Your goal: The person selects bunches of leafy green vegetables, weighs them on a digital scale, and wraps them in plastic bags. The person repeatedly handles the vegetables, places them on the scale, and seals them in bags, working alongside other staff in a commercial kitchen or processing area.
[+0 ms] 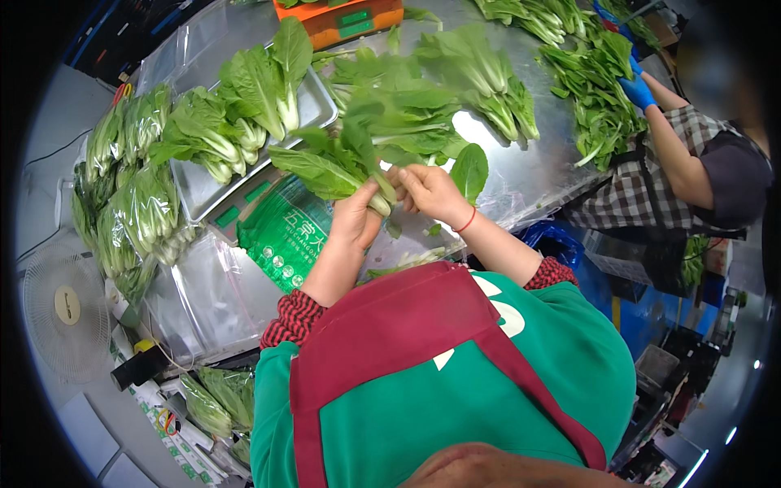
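My left hand point(354, 219) is closed around the pale base of a bunch of leafy greens point(323, 171), its leaves pointing away to the upper left. My right hand point(430, 192), with a red cord at the wrist, is beside that base with fingertips curled together; whether a stalk is pinched between them is blurred. Behind the right wrist a single broad leaf point(470, 174) sticks up. Just beyond both hands lies a heap of loose greens point(415, 116) on the metal table point(537, 174). Under my left forearm is a green printed plastic bag point(284, 235).
A metal tray point(326, 100) holds trimmed bunches point(207, 134). Bagged greens point(140, 207) are piled at the left, near a fan point(67, 305). An orange scale point(341, 21) stands at the back. At right, a co-worker's blue-gloved hand point(637, 91) touches greens point(601, 104).
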Demonstrator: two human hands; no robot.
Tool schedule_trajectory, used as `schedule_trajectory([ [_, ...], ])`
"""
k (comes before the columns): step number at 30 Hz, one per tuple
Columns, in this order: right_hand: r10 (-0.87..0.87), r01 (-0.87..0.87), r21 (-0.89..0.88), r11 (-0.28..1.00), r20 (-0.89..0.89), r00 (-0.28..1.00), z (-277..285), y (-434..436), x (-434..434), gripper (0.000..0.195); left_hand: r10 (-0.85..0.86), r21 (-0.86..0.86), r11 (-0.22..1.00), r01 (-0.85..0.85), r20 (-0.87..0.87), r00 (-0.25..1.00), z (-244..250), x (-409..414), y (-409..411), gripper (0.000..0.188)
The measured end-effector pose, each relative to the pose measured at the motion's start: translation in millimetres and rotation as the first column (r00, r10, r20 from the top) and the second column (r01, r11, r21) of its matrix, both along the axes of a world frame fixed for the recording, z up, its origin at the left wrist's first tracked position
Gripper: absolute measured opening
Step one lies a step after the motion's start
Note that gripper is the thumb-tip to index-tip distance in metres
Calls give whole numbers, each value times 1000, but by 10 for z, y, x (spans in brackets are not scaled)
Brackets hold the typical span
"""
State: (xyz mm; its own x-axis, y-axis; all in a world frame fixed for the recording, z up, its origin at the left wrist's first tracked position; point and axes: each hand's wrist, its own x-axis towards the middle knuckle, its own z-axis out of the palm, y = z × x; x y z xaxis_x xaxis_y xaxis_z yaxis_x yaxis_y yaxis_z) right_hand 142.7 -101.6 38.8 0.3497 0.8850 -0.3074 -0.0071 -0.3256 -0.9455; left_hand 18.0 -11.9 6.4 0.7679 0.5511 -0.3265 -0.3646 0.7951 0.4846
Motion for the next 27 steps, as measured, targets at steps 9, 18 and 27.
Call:
schedule_trajectory([
  [9, -191, 191, 41, 981, 9, 981, -214, 118, 91, 13, 160, -90, 981, -170, -110, 981, -44, 67, -37, 21],
  [18, -337, 296, 280, 913, 927, 164, -518, 284, 1734, 24, 56, 15, 998, -55, -104, 993, 88, -63, -65, 26],
  [27, -600, 588, 120, 800, 108, 793, -438, 38, 2055, 25, 49, -13, 999, -51, -97, 994, 10, -96, -4, 28],
])
